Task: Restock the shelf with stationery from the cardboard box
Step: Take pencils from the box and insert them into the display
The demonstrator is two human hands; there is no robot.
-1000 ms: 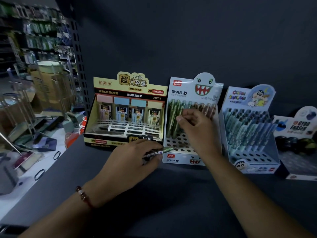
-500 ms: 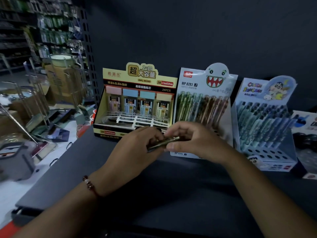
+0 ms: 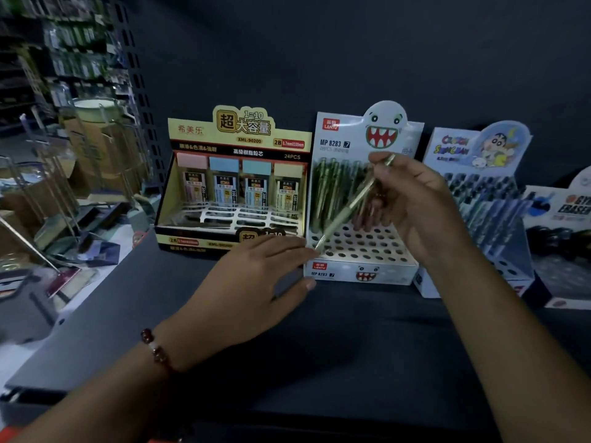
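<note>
My right hand pinches a green pen near its upper end. The pen slants down to the left, with its tip at the front-left holes of the white monster-face pen display. Several green and brown pens stand in the back rows of that display. My left hand lies on the dark shelf, its fingers stretched toward the display's front-left corner. I cannot make out anything in it. The cardboard box is out of view.
A yellow pencil-lead display stands to the left of the pen display. A blue cartoon pen display and an eraser box stand to the right. Wire racks and clutter sit beyond the shelf's left edge.
My right hand took the green pen from my left hand and raised it, tip down, over the white display. My left hand let go and stayed low by the display's corner.
</note>
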